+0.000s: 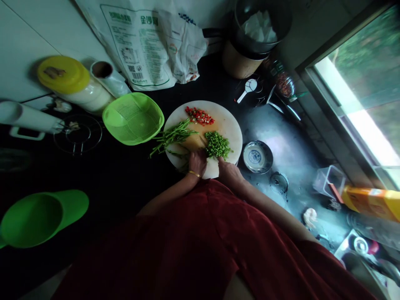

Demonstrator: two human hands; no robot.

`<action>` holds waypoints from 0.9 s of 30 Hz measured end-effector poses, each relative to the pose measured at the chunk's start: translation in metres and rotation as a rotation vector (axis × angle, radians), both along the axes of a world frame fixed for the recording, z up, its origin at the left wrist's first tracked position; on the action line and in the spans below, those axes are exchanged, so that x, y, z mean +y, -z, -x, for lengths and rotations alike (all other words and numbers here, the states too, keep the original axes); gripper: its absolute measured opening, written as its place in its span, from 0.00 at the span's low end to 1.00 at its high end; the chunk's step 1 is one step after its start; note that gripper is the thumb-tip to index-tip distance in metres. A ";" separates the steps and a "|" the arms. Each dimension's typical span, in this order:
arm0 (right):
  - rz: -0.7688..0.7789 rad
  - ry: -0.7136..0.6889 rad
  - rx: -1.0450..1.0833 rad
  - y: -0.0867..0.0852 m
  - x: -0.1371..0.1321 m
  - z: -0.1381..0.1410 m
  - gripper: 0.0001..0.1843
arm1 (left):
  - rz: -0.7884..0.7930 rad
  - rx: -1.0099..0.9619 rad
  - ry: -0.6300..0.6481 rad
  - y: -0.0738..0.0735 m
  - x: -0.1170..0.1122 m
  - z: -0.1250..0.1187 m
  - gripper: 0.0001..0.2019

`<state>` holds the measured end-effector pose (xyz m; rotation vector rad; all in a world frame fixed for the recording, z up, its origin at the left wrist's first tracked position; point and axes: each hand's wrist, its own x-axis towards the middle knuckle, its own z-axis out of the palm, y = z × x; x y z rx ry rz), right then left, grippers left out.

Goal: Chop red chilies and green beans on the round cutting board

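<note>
A round pale cutting board lies on the dark counter. On it are a pile of chopped red chilli, a heap of chopped green pieces and a bunch of long green stalks hanging over its left edge. My left hand, with a gold bangle on the wrist, rests curled on the stalks at the board's near edge. My right hand is closed beside the green heap, seemingly round a knife handle; the blade is hard to make out.
A green colander sits left of the board, with a yellow-lidded jar and a plastic roll behind it. A large printed bag leans at the back. A small patterned bowl lies right of the board. A green scoop is near left.
</note>
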<state>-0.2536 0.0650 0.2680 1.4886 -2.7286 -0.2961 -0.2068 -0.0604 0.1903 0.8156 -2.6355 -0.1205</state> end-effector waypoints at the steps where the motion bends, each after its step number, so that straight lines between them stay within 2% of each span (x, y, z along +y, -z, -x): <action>1: -0.016 0.003 0.001 0.000 -0.004 0.000 0.17 | 0.002 -0.010 -0.003 -0.001 0.001 -0.001 0.23; 4: -0.022 -0.006 0.001 0.004 -0.017 0.006 0.19 | 0.040 -0.035 -0.008 -0.002 0.002 -0.002 0.22; 9: 0.051 -0.033 0.034 0.016 -0.034 0.021 0.21 | 0.033 -0.011 -0.005 0.000 0.001 -0.003 0.21; 14: 0.074 -0.029 0.015 0.009 -0.018 0.020 0.17 | 0.042 -0.008 -0.044 0.001 0.002 -0.002 0.22; 19: 0.009 -0.006 0.001 0.000 -0.007 0.009 0.16 | 0.055 -0.009 -0.045 0.000 0.003 0.000 0.22; 27: 0.080 -0.016 0.028 0.021 -0.045 0.021 0.19 | 0.034 0.009 -0.036 0.002 0.000 0.002 0.19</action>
